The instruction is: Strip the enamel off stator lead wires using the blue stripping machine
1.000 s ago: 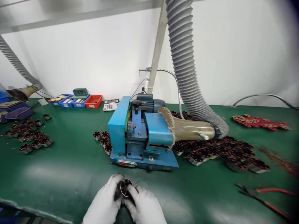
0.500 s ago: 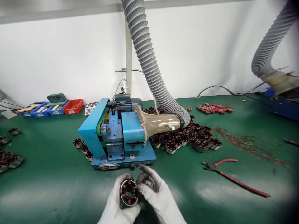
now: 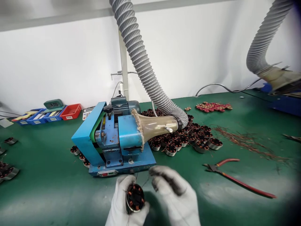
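My left hand (image 3: 127,202), in a white glove, wraps round a motor stator (image 3: 135,198), a metal ring with copper windings and a dark core. Its open face is turned up toward me. Thin wires stand out from its upper edge. One thin wire (image 3: 146,181) runs from the stator toward the fingertips of my right hand (image 3: 171,191). That glove is dark with grime at the fingers, which are curled and slightly blurred around the wire's end. Both hands are above the bench, just in front of the blue belt machine (image 3: 113,138).
A grey hose (image 3: 141,62) with a funnel joins the machine. Several stators (image 3: 176,144) crowd behind and right of it; more (image 3: 9,172) lie far left. Red-handled cutters (image 3: 235,177), wire scraps (image 3: 249,144), red rings (image 3: 211,107) and a red tray (image 3: 70,111) rest on the green bench (image 3: 58,194).
My right hand has moved right, away from the stator, with a thin wire now showing between them. The stator has shifted slightly right and turned. The view has tilted a little.
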The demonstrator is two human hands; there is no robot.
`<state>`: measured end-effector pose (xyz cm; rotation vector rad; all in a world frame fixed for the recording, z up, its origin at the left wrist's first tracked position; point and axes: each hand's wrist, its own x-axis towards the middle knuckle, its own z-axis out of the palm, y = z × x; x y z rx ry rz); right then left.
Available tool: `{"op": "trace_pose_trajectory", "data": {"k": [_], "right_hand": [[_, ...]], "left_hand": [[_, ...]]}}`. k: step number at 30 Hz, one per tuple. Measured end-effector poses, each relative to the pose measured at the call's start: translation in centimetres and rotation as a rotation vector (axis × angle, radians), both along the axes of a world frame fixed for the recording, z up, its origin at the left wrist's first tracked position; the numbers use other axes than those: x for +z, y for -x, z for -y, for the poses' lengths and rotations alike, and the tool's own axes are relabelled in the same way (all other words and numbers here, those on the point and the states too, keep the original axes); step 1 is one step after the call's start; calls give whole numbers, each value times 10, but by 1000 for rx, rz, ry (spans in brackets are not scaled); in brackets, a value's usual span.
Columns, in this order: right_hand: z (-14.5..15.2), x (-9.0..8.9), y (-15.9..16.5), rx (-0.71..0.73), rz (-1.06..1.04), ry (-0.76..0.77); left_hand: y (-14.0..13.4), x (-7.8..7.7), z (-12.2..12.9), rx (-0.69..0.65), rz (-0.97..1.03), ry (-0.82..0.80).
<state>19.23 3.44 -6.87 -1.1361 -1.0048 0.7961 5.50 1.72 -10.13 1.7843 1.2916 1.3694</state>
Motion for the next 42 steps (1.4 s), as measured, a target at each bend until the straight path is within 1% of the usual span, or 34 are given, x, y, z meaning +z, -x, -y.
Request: {"op": "trace_pose_trajectory", "data": {"k": [2, 3, 5, 8, 12, 15, 19, 22, 25, 28, 30, 33, 35, 37, 38, 40, 42], "right_hand": [[1, -8, 11, -2, 326, -101], [-1, -11, 16, 15, 428, -124], [-10, -15, 25, 75, 511, -93], [-29, -15, 30, 152, 512, -10], [-47, -14, 29, 115, 535, -19], [-50, -16, 28, 91, 541, -20], [-49, -18, 27, 99, 489, 9], [-50, -17, 26, 105, 449, 28], [-52, -15, 27, 109, 425, 21], [-49, -15, 27, 112, 420, 24], [-42, -18, 26, 125, 421, 3], [-27, -21, 20, 174, 426, -81], [-19, -19, 14, 204, 422, -69], [-17, -11, 8, 269, 327, 64], [-18, -6, 4, 310, 222, 156], [-21, 4, -2, 350, -90, 308], [-24, 12, -4, 315, -404, 363]], "left_hand": [[-4, -4, -8, 19, 64, 64], [-6, -6, -12, 16, 97, 113], [-9, -9, -23, 8, 156, 220], [-15, -9, -39, 19, 223, 297], [-22, -3, -54, 14, 275, 284], [-24, -1, -59, 7, 266, 261], [-25, 1, -60, 26, 202, 227], [-25, 4, -61, 48, 157, 213], [-27, 8, -63, 54, 160, 231], [-26, 10, -59, 47, 191, 245], [-23, 8, -51, 34, 192, 243], [-14, 3, -34, 42, 132, 214], [-8, 0, -23, 53, 61, 145], [-4, -1, -17, 32, -32, 43], [-3, -1, -15, 30, -73, -10], [-2, -1, -12, 82, -118, -71], [-2, 0, -9, 164, -99, -27]]}}
